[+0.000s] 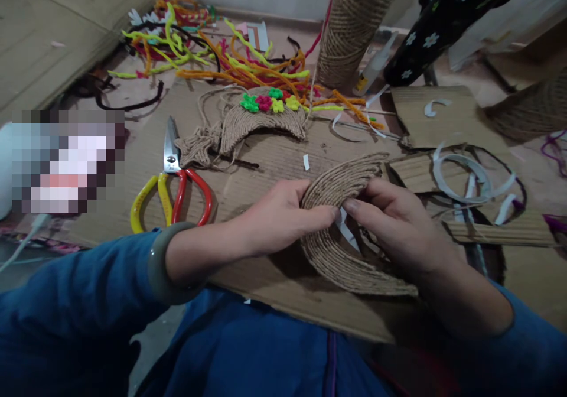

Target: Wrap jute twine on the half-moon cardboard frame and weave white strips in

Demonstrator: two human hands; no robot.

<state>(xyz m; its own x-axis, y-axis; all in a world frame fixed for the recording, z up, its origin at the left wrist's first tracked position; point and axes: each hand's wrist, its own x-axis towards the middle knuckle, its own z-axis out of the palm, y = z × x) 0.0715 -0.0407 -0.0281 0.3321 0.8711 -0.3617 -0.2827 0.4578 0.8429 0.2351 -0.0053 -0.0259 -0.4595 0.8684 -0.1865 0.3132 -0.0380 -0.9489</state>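
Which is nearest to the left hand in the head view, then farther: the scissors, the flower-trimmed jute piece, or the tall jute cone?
From the left hand:
1. Scissors, just to its left.
2. Flower-trimmed jute piece, beyond it.
3. Tall jute cone, far back right.

There are two hands, the left hand (283,217) and the right hand (394,223), two brown curved twine-covered shapes, one bare (336,255) and one with little bright flowers (261,122), one pair of red-and-yellow-handled scissors (172,184), and one tall cone of brown twine (349,25).
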